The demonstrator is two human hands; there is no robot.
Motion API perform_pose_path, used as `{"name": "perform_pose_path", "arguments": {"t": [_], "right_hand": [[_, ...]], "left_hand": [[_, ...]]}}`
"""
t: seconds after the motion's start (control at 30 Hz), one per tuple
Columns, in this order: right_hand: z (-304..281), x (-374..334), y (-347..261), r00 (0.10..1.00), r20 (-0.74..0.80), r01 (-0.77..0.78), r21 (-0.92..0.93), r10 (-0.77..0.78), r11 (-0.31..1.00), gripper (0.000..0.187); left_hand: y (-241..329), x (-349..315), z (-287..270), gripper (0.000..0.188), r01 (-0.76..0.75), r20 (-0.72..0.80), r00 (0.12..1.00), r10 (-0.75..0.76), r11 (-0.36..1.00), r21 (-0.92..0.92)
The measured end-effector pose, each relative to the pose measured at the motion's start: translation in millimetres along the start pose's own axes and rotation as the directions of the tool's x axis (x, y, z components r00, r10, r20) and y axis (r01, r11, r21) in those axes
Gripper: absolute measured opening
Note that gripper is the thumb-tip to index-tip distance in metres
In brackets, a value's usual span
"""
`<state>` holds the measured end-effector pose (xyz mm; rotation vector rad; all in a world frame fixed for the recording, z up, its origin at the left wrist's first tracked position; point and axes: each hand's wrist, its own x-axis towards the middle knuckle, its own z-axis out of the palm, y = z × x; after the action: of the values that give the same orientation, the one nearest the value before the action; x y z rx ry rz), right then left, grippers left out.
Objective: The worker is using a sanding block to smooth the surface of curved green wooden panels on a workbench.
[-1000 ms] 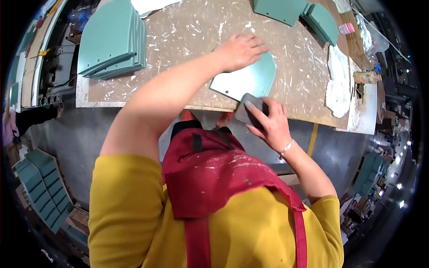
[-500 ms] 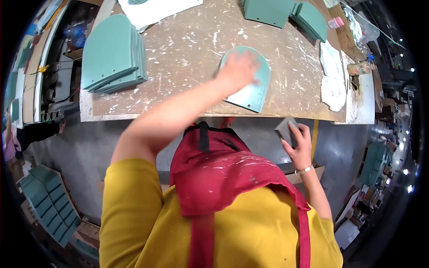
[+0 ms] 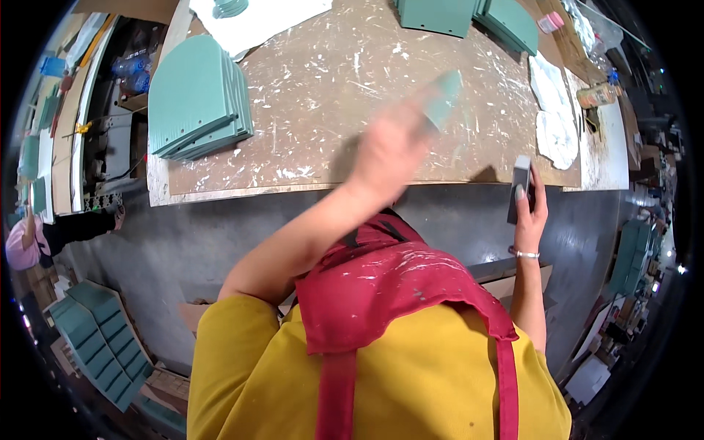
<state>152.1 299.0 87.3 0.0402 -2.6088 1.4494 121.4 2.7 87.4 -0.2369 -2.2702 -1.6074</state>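
Note:
My left hand, smeared by motion, is over the middle of the table near its front edge. It grips a green round-topped panel, which is tilted up so that only a narrow part shows; the rest is hidden or blurred. My right hand, with a bracelet at the wrist, is off the table's front edge at the right. Its fingers and thumb are closed round a grey sanding block held upright.
A stack of green round-topped panels stands at the table's left. More green panels lie at the back, beside another small pile. White cloths lie at the right and back left. A person is at the far left.
The green panel lay flat under my left hand; now it is tilted up and blurred in that hand. My right hand has moved right and up with the sanding block, turning it upright.

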Motion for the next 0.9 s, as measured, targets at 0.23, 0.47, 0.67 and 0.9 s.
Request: {"name": "perform_pose_path", "arguments": {"t": [0.23, 0.47, 0.67, 0.9], "right_hand": [[35.0, 11.2, -9.3, 0.967, 0.227, 0.143, -0.117, -0.113, 0.983, 0.055], [56.1, 19.7, -19.0, 0.919, 0.345, 0.263, -0.175, -0.191, 0.949, 0.056], [106.2, 1.2, -50.7, 0.656, 0.639, 0.664, -0.236, -0.401, 0.710, 0.061], [200.7, 17.4, -83.1, 0.597, 0.629, 0.754, -0.229, -0.497, 0.615, 0.056]], "left_hand": [[-78.2, 3.0, -35.6, 0.025, 0.423, -0.148, 0.703, -0.695, 0.577, -0.698], [-96.8, 32.0, -61.6, 0.038, 0.038, 0.023, 0.998, -0.060, 0.843, 0.537], [-133.7, 72.6, -17.4, 0.045, -0.516, 0.470, 0.846, 0.252, 0.609, 0.603], [-148.1, 78.2, -10.5, 0.050, -0.460, 0.638, 0.768, 0.058, 0.743, 0.486]]}}
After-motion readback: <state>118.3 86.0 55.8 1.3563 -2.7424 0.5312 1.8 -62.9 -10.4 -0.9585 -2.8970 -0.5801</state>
